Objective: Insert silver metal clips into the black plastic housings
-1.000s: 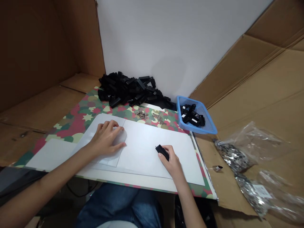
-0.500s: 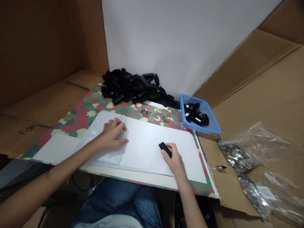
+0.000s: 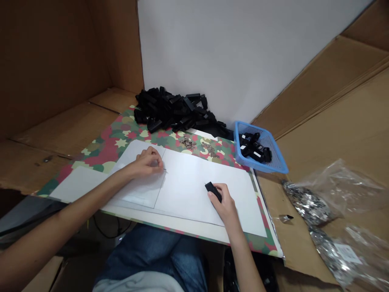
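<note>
Two hands rest on the white sheet (image 3: 194,190). Your right hand (image 3: 223,202) grips a black plastic block (image 3: 212,192) narrowly between thumb and fingers. Your left hand (image 3: 148,162) is bunched, with a thin sliver (image 3: 165,170) at its fingertips; you cannot tell whether it is held. Beyond your right grip sits a blue mesh basket (image 3: 240,152) of black blocks. Beyond your left grip lie a heap of black blocks (image 3: 170,111) and small metal bits (image 3: 188,142).
</note>
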Available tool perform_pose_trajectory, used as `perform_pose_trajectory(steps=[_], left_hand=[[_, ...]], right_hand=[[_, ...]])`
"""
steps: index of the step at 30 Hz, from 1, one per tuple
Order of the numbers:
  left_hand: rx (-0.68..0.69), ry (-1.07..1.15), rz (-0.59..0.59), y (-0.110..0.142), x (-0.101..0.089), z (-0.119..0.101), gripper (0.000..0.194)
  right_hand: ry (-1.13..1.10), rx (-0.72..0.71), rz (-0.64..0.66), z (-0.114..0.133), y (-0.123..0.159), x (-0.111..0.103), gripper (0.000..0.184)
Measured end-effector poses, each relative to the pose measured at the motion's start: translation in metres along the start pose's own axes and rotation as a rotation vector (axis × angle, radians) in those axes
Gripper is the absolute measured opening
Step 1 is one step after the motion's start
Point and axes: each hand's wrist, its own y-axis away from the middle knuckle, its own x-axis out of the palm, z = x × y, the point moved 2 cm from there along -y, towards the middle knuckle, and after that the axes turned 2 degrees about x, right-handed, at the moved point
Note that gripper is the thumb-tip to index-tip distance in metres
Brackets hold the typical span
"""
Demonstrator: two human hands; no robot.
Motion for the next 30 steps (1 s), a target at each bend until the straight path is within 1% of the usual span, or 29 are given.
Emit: perform_pose_trajectory(steps=[5,8,10,13,15,17,19,20,22,24,26,28,30], left_hand=[[0.118,0.16,-0.047,0.005,-0.007,0.003,0.027],[0.16,0.285,-0.077,0.006,-0.009,0.0,0.028],[0.161,0.378,-0.1,0.007,-0.011,-0.001,0.028],[0.125,0.51,-0.17,0.009,-0.016,-0.003,0.027],[0.1,0.576,-0.21,0.015,-0.019,-0.007,0.026],[0.081,0.647,-0.213,0.027,-0.016,-0.017,0.024],[0.054,0.758,-0.179,0.042,-0.007,-0.032,0.021],[0.034,0.828,-0.151,0.051,0.002,-0.041,0.021],[0.007,0.946,-0.096,0.067,0.022,-0.059,0.023],[-0.018,1.053,-0.06,0.082,0.045,-0.074,0.024],[-0.024,1.127,-0.081,0.093,0.066,-0.085,0.022],[-0.038,1.159,-0.14,0.101,0.081,-0.092,0.017],[-0.061,1.157,-0.203,0.106,0.089,-0.096,0.015]], right_hand=[[0.007,-0.018,0.004,-0.001,0.0,-0.001,0.03],[0.02,-0.033,0.033,0.002,0.001,-0.001,0.031],[0.031,-0.037,0.051,0.003,0.001,-0.001,0.031],[0.038,-0.037,0.05,0.004,0.001,-0.003,0.03],[0.002,-0.035,-0.008,0.006,0.003,-0.007,0.031],[-0.097,-0.015,-0.137,0.012,0.008,-0.014,0.034],[-0.276,0.018,-0.255,0.024,0.017,-0.017,0.033],[-0.385,0.036,-0.279,0.031,0.022,-0.016,0.032],[-0.601,0.077,-0.228,0.049,0.034,-0.005,0.034],[-0.737,0.14,-0.146,0.066,0.046,0.014,0.038],[-0.821,0.227,-0.105,0.076,0.056,0.035,0.039],[-0.871,0.308,-0.136,0.081,0.065,0.052,0.038],[-0.9,0.368,-0.18,0.083,0.071,0.063,0.038]])
